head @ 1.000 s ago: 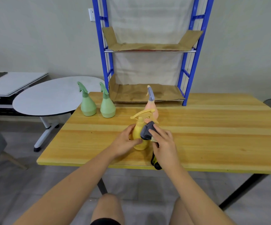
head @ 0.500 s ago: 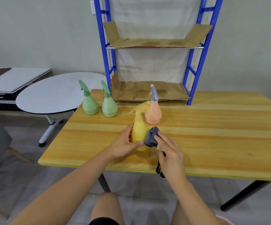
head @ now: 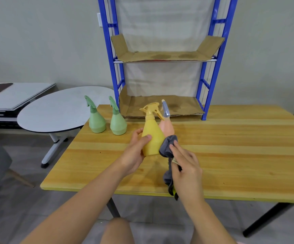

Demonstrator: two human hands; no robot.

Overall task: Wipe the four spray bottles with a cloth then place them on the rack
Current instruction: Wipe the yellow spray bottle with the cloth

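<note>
Wiping the yellow bottle, first of four.

Head view: the left hand [head: 135,154] curls round the yellow bottle [head: 152,138], upright just above the desk [head: 239,155] near its front edge; the right hand [head: 186,166] pinches the cloth [head: 168,147] against the bottle's right flank. Best to turn the bottle in the left grip so the cloth covers every side, neck and trigger too. The pink bottle [head: 168,126] stands just behind, two green bottles [head: 97,121] at the far-left corner; the rack [head: 206,92] holds none.
</note>
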